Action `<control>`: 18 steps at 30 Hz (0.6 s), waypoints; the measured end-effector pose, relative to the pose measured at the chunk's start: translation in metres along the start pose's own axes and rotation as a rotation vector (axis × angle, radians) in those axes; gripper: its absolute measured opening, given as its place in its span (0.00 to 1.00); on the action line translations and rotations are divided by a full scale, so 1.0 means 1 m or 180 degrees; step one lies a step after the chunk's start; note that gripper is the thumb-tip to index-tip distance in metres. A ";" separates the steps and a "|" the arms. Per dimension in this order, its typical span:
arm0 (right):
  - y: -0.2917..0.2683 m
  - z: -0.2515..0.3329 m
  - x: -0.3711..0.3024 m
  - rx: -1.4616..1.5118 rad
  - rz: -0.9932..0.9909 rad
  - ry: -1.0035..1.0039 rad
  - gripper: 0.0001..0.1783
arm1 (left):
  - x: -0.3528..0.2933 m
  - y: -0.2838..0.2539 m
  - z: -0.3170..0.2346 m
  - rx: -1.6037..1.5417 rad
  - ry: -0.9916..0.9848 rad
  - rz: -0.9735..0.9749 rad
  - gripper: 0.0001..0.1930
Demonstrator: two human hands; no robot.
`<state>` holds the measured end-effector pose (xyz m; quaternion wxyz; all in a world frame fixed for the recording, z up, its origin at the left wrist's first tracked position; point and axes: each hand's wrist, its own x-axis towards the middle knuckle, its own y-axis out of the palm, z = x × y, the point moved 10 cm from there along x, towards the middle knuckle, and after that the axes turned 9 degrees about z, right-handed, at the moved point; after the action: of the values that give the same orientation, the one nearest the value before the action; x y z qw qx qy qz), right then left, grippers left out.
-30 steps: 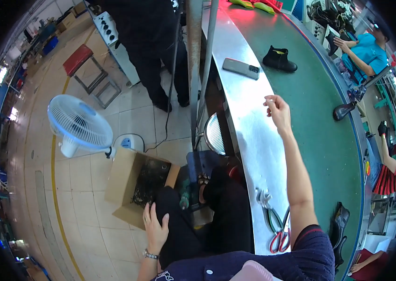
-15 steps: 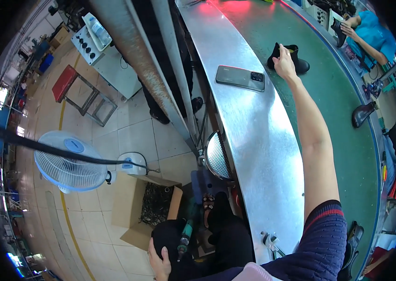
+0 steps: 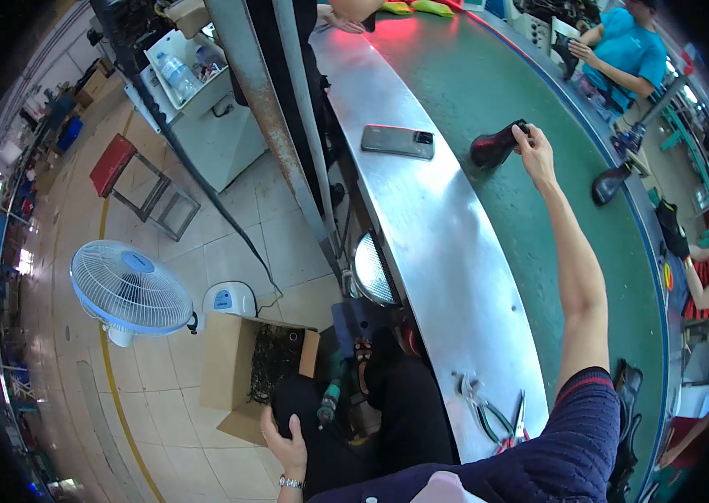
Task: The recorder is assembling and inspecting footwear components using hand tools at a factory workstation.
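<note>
My right arm (image 3: 581,277) stretches out over the green conveyor belt (image 3: 488,218). At its end my right hand (image 3: 536,155) is closed on the upper edge of a dark, glossy shoe (image 3: 493,150), whose toe points left. The shoe is tilted, and I cannot tell whether its sole touches the belt. Beside it, on the metal ledge, lies a grey phone (image 3: 398,142). My left hand (image 3: 287,444) rests on my knee, fingers apart, holding nothing. Close to it is a green power screwdriver (image 3: 329,407), pointing down between my legs.
Pliers (image 3: 480,407) and a pointed hand tool (image 3: 520,415) lie on the ledge near me. Another dark shoe (image 3: 611,184) stands at the belt's far edge. A cardboard box (image 3: 309,356) of dark bits, a fan (image 3: 132,289) and a red stool (image 3: 111,165) are at left. Co-workers (image 3: 627,54) sit across.
My right hand has gone from lying over the shoe to gripping its upper edge. The shoe's toe has swung from right to left. The whole view has shifted, and my left hand stays at my knee.
</note>
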<state>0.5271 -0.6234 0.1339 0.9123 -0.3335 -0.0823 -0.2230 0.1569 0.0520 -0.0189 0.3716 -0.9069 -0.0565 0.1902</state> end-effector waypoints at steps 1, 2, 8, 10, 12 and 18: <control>-0.018 0.020 -0.020 0.0327 0.0036 0.0016 0.20 | 0.000 -0.014 -0.029 0.0111 0.0524 -0.0419 0.30; -0.028 0.048 -0.042 0.0317 0.0037 0.0044 0.20 | -0.007 -0.030 -0.056 0.0229 0.0997 -0.0880 0.29; -0.042 0.217 -0.206 0.0822 0.1330 -0.0075 0.17 | -0.009 -0.016 -0.226 -0.1096 0.2358 0.0685 0.37; -0.032 0.255 -0.255 0.1193 0.1671 -0.0247 0.18 | -0.036 0.004 -0.283 -0.0669 0.3031 0.1651 0.48; -0.018 0.278 -0.299 0.1469 0.1974 -0.0271 0.18 | -0.064 0.026 -0.299 -0.1046 0.3138 0.2582 0.55; 0.023 0.302 -0.376 0.1788 0.2285 -0.0261 0.20 | -0.102 0.023 -0.254 -0.1972 0.3148 0.3028 0.62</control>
<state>0.2038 -0.2808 0.2396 0.9829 -0.0892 -0.0549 0.1516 0.1608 -0.1553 0.1612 -0.0408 -0.8762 0.4639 -0.1238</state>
